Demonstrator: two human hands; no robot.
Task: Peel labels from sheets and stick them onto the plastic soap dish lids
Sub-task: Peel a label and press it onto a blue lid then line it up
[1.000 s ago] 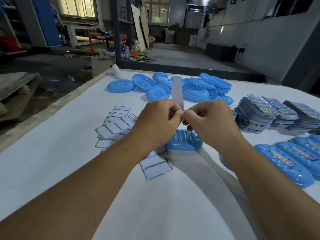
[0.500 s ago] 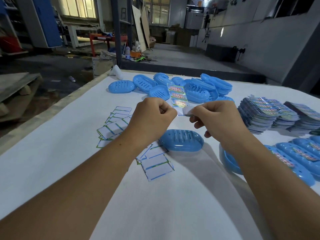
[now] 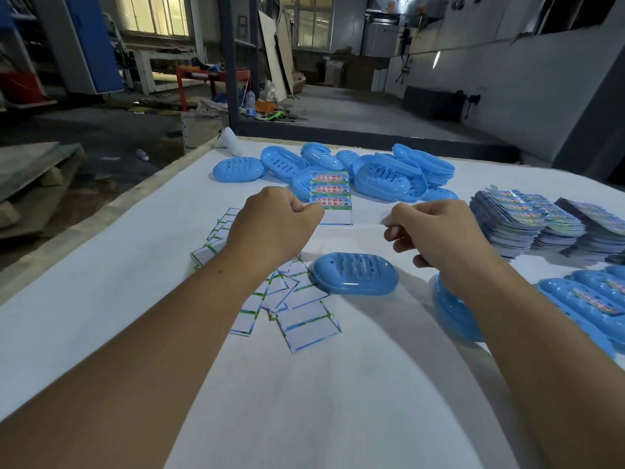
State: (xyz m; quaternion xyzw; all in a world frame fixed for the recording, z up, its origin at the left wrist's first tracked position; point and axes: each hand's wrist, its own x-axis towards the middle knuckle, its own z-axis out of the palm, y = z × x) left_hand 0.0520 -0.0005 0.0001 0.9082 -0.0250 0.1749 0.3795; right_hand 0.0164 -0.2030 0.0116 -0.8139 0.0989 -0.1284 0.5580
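Two hands apart now: your left hand (image 3: pixel 274 228) pinches the label sheet (image 3: pixel 330 198), your right hand (image 3: pixel 436 235) pinches a freshly peeled label (image 3: pixel 385 221) above the lid (image 3: pixel 355 273).

Your left hand (image 3: pixel 275 225) covers the near left corner of the label sheet (image 3: pixel 330 198), so the grip itself is hidden from you. In your right hand (image 3: pixel 436 231) the peeled label (image 3: pixel 367 216) is a pale blur, its print unreadable. Your right forearm hides most of one blue lid (image 3: pixel 453 309). The label stacks (image 3: pixel 527 221) and the labelled lids (image 3: pixel 595 296) are cut off by the right edge.
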